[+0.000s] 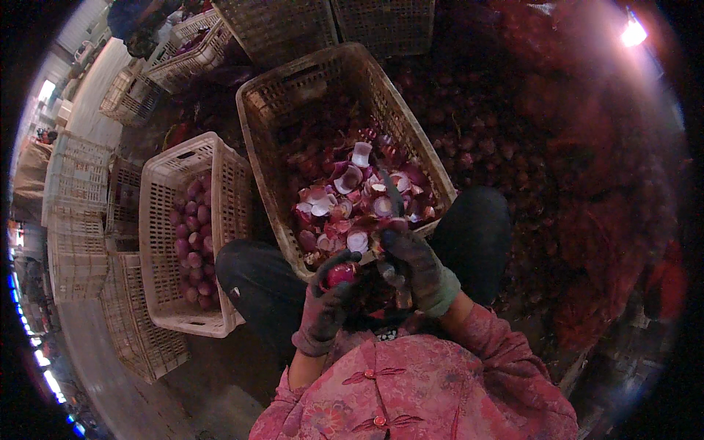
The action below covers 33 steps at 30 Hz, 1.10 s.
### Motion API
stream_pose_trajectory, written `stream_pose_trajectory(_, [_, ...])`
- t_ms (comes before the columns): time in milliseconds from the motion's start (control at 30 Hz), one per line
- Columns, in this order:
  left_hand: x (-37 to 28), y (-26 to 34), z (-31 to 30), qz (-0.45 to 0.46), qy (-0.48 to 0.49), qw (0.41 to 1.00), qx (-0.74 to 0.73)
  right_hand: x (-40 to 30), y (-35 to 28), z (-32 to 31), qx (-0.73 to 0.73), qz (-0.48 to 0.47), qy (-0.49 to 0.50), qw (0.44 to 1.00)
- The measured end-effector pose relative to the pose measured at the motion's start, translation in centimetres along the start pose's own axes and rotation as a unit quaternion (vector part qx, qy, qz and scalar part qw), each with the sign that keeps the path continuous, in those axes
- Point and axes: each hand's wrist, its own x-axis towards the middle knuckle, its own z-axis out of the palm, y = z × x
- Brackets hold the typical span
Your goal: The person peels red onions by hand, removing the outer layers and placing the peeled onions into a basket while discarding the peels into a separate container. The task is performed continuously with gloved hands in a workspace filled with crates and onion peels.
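Note:
My gloved left hand is closed around a red onion, just in front of the near rim of a large plastic crate. To its right, my gloved right hand grips what looks like a knife. Its dark blade points away from me over the crate, and the fingers hide much of the grip. A purple piece of onion shows by the right fingers. Inside the crate lie onion skins and cut ends, purple outside and pale inside.
Left of my knee stands a smaller pale crate holding several red onions. More crates line the left side. A heap of onions and red netting lie to the right. Another person is partly visible at upper left.

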Motion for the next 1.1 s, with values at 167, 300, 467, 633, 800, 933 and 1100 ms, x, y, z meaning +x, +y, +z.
stream_pose_trajectory(167, [0.3, -0.3, -0.4, 0.015, -0.01, 0.993, -0.115, 3.6, 3.2, -4.3, -0.235, -0.132, 0.082, 0.96])
stream_pose_trajectory(300, [0.5, -0.3, 1.4, 0.026, 0.026, 0.998, -0.052, 1.9, 3.6, -2.1, -0.108, -0.051, -0.053, 0.991])
stream_pose_trajectory(467, [0.1, -0.4, 1.0, 0.001, 0.049, 0.998, 0.04, 0.4, 1.6, 0.1, -0.256, -0.057, -0.117, 0.958])
stream_pose_trajectory(633, [-0.2, -0.4, 1.3, 0.035, 0.021, 0.995, 0.091, 0.5, 0.9, -0.1, -0.267, -0.018, -0.108, 0.957])
stream_pose_trajectory(800, [0.0, -0.5, 1.0, 0.05, -0.011, 0.991, 0.123, 1.9, 3.2, -2.3, -0.38, -0.101, -0.074, 0.916])
stream_pose_trajectory(933, [-0.2, -0.4, 0.8, 0.025, 0.006, 0.997, 0.075, 2.1, 3.7, -2.5, -0.307, -0.051, -0.072, 0.948])
stream_pose_trajectory(1100, [-0.4, -0.4, 0.2, -0.039, 0.004, 0.998, 0.045, 0.7, 3.1, -1.4, -0.291, -0.151, -0.029, 0.944])
